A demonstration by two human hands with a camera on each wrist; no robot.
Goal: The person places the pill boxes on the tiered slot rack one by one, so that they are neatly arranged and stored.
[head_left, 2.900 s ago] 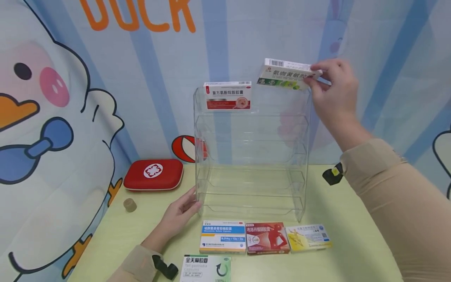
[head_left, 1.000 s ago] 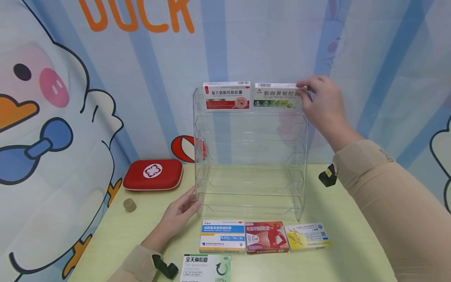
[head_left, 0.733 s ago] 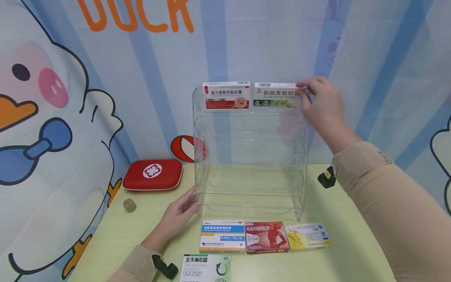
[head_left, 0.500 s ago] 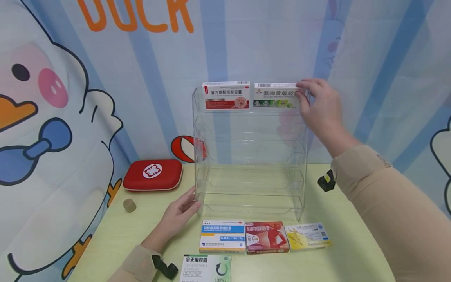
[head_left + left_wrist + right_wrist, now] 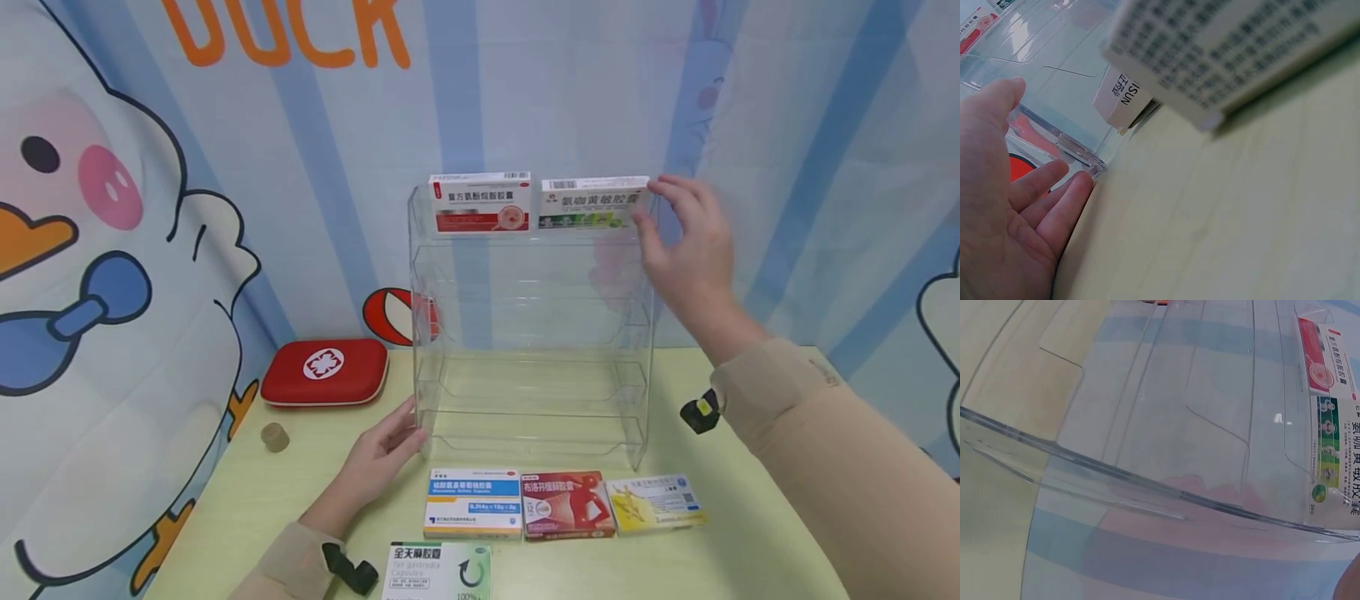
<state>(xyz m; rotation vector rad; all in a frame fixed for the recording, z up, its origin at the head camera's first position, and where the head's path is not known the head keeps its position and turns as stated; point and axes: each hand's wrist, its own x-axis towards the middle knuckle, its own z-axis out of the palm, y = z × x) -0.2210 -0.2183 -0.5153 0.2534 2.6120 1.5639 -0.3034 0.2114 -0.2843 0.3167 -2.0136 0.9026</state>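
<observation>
A clear acrylic tiered display rack [image 5: 528, 413] stands upright on the table. Its top tier holds a red-and-white medicine box [image 5: 482, 202] at left and a green-and-white medicine box [image 5: 592, 202] at right. My right hand [image 5: 693, 250] is at the green-and-white box's right end, index fingertip by the upper corner and thumb tip by the front face, fingers spread apart. Only a sliver of that hand shows at the right wrist view's lower right edge. My left hand [image 5: 378, 454] rests against the rack's lower left side, its fingers loosely extended along the panel [image 5: 1060, 134].
Before the rack lie a blue-and-white box [image 5: 473, 504], a red box [image 5: 568, 506] and a yellow-and-white box [image 5: 656, 503]. Nearer is a green-and-white gastrodia capsule box [image 5: 438, 572], cut off below. A red zip case [image 5: 326, 373] and small brown cylinder [image 5: 275, 437] sit left.
The right hand lowered the green-and-white box into the top tier beside the red-and-white one. Since then its fingers have parted and slid right off the box's end. The left hand stayed put.
</observation>
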